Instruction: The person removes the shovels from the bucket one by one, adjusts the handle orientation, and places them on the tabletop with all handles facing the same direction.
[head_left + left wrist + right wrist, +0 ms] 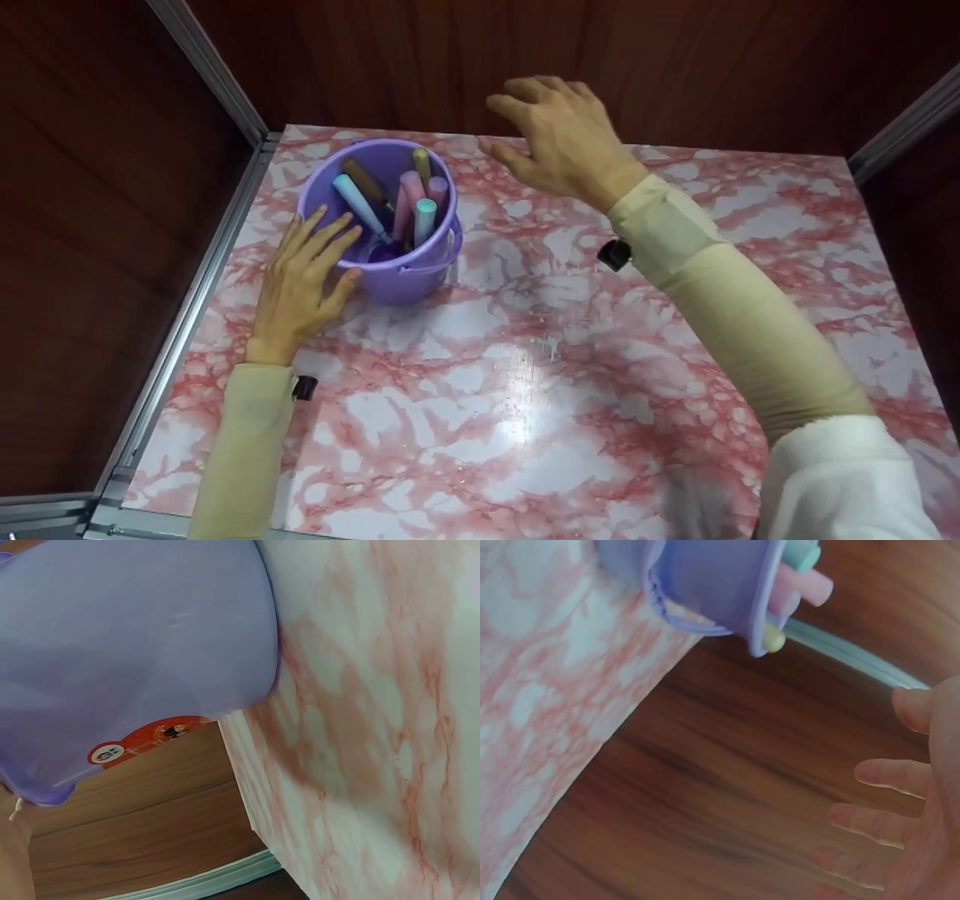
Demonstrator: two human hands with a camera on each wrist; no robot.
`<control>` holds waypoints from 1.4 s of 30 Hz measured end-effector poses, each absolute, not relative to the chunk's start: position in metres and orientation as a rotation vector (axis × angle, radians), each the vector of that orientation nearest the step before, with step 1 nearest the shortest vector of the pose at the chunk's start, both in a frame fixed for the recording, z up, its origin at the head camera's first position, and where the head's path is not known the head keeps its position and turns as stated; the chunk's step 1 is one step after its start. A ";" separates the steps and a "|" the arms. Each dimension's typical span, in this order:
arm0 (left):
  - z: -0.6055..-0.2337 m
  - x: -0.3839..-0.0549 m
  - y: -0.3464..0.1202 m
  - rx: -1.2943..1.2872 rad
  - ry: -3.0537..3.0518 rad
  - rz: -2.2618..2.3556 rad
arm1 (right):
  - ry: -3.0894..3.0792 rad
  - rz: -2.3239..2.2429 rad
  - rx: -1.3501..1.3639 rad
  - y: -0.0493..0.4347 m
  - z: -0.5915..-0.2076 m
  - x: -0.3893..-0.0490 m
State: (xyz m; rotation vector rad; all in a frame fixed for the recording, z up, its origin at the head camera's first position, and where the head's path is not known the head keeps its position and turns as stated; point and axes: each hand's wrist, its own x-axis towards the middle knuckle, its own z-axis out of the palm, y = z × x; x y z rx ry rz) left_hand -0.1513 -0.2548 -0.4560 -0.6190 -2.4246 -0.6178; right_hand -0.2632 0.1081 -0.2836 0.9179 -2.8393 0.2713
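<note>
A purple bucket [390, 289] stands upright at the back left of the table. Inside lean several stick-like handles: a brown handle [363, 182], a light blue handle [358, 199], a shorter blue handle [425, 219], a yellow handle [421, 162] and pink handles [411, 185]. Their lower ends are mostly hidden in the bucket. My left hand [300, 274] lies at the bucket's near left rim, fingers spread and reaching over it. Up in the air to the right of the bucket, my right hand [566, 139] has its fingers apart and holds nothing.
The tabletop [570, 420] has a red and white marble pattern. Dark wood-look panels [375, 67] rise behind it and at both sides. A metal rail [187, 322] follows the left edge. A red label [157, 736] shows on the bucket's side.
</note>
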 end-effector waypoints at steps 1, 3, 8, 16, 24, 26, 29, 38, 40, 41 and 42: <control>-0.456 -0.151 -0.255 -0.619 -2.421 -0.615 | -2.833 0.261 0.938 0.102 -0.282 -0.264; -0.457 -0.150 -0.255 -0.620 -2.415 -0.616 | -2.825 0.236 0.978 0.091 -0.279 -0.265; -0.455 -0.145 -0.257 -0.620 -2.419 -0.624 | -2.789 0.179 1.085 0.063 -0.276 -0.265; -0.458 -0.133 -0.255 -0.653 -2.354 -0.598 | -2.729 0.127 1.237 0.031 -0.282 -0.260; -0.460 -0.127 -0.253 -0.668 -2.292 -0.541 | -2.708 0.018 1.337 0.000 -0.290 -0.255; -0.460 -0.127 -0.251 -0.669 -2.272 -0.532 | -2.693 -0.041 1.364 -0.007 -0.294 -0.253; -0.461 -0.126 -0.249 -0.675 -2.248 -0.522 | -2.653 -0.119 1.397 -0.017 -0.300 -0.252; -0.464 -0.125 -0.243 -0.693 -2.227 -0.538 | -2.671 -0.514 1.410 -0.043 -0.320 -0.248; -0.464 -0.127 -0.241 -0.691 -2.223 -0.542 | -2.658 -0.625 1.399 -0.047 -0.324 -0.247; -0.464 -0.128 -0.240 -0.692 -2.222 -0.542 | -2.658 -0.673 1.397 -0.048 -0.326 -0.247; -0.464 -0.129 -0.239 -0.694 -2.223 -0.539 | -2.660 -0.720 1.395 -0.050 -0.327 -0.247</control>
